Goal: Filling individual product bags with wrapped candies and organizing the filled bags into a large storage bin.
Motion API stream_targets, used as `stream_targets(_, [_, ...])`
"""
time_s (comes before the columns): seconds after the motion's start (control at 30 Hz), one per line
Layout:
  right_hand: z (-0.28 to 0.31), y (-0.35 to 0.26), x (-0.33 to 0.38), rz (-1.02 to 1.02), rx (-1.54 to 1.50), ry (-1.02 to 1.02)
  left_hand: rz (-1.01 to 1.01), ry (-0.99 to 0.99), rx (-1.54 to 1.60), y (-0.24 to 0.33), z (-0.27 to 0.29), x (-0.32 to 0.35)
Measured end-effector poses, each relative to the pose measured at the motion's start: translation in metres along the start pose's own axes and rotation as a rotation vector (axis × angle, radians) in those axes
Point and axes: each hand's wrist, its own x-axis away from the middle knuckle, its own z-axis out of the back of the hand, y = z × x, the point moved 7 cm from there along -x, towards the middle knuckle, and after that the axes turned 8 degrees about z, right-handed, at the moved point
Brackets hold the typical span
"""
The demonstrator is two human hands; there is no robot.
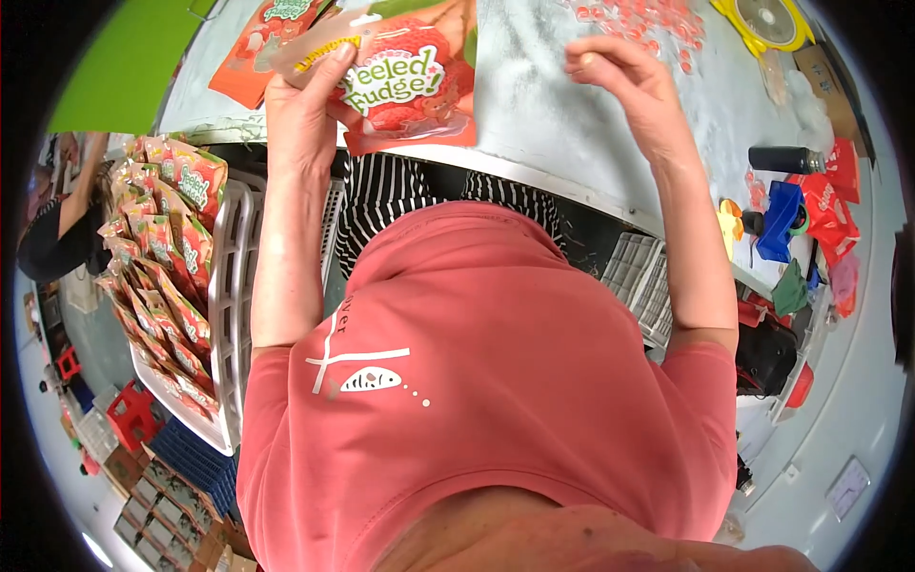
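My left hand [297,119] grips a red and clear candy pouch [405,100] by its upper left side, thumb across the front. The pouch is held up over the near edge of the pale table [534,119]. To the right, my right hand [634,86] is raised above the table, thumb and fingertips drawn together. Whether something small sits between those fingertips cannot be made out. Loose pink wrapped candies [653,21] lie scattered beyond it. Behind my left hand lie more flat red pouches [250,52], partly covered by the held one.
A white plastic basket [229,315] packed with pouches [167,257] stands at my left. On the table's right side are a black bottle [783,159], a blue tape dispenser [780,221], red bags [829,214] and a yellow-rimmed round object [770,19]. Another person's arm [81,200] shows far left.
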Motion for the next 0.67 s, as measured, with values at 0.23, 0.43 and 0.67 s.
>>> stream_targets(0.23, [-0.066, 0.004, -0.014, 0.140, 0.002, -0.172, 0.073, -0.075, -0.105, -0.011, -0.024, 0.012])
stream_targets(0.43, [-0.061, 0.009, -0.013, 0.208, -0.110, -0.059, 0.065, -0.218, -0.166, -0.035, -0.011, 0.005])
stream_targets(0.67, [-0.061, 0.022, -0.011, 0.124, -0.223, -0.025, 0.352, -0.285, -0.127, -0.087, -0.005, 0.013])
